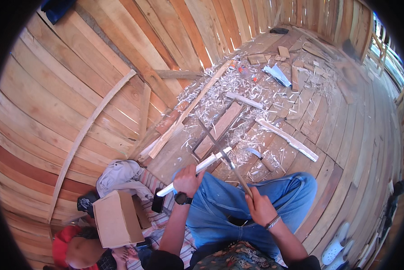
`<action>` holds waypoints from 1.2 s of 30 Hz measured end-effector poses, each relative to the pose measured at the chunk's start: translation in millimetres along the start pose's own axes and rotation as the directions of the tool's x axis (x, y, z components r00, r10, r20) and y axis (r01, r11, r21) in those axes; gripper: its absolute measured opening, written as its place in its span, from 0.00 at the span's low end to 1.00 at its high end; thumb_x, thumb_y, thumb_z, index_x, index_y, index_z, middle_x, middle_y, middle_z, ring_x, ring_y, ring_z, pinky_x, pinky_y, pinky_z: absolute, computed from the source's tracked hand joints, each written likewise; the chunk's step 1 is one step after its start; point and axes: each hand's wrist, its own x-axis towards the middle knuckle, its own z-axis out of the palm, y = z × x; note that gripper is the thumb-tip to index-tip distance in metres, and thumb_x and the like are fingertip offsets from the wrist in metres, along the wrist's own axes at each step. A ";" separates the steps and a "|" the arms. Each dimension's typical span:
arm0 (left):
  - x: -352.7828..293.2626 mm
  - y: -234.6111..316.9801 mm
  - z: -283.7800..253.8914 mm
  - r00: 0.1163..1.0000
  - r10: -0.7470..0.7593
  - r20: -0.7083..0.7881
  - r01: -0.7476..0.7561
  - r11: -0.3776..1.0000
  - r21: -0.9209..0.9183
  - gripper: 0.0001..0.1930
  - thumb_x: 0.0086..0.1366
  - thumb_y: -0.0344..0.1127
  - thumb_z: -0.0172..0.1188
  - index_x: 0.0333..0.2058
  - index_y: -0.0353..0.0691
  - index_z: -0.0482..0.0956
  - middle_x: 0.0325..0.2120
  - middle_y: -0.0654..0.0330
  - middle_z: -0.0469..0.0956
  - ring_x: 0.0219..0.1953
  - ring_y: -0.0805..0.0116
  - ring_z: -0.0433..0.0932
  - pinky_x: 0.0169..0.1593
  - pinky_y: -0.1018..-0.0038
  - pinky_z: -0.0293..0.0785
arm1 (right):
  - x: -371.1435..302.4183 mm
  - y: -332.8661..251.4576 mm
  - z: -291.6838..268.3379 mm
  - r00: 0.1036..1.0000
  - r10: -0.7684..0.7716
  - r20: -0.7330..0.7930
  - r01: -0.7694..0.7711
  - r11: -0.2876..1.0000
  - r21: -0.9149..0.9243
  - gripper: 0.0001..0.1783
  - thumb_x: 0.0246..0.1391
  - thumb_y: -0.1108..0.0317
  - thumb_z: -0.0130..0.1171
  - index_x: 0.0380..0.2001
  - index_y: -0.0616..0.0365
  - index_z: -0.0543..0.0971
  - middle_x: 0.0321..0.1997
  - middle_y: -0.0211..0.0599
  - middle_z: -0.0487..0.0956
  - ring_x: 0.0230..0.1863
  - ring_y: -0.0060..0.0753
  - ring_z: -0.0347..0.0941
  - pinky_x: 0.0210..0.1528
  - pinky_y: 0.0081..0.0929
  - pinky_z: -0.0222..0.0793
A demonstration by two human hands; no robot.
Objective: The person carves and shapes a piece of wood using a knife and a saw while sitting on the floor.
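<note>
Left hand (187,181) closed round one slender white stick (209,162), right hand (261,208) gripping one long, dark, narrow tool (240,178) crossing it, one curved-bladed, wooden-handled knife (267,165) beyond hands, two pale clogs (335,245) rightward.

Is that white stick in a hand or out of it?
In: the left hand wraps around the white stick, both ends poking out.

White stick (208,162), slanting up to the right, long narrow dark tool (231,165) crossing near its upper end.
</note>
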 end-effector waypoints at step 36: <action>32.5 -16.9 -16.8 0.842 -0.185 0.506 0.272 0.957 -0.102 0.27 0.53 0.63 0.61 0.35 0.42 0.80 0.27 0.46 0.81 0.33 0.47 0.81 0.36 0.56 0.76 | -47.1 19.7 25.4 0.998 0.064 -0.029 -0.069 0.968 -0.240 0.13 0.61 0.65 0.49 0.46 0.59 0.66 0.25 0.57 0.78 0.24 0.62 0.75 0.26 0.57 0.71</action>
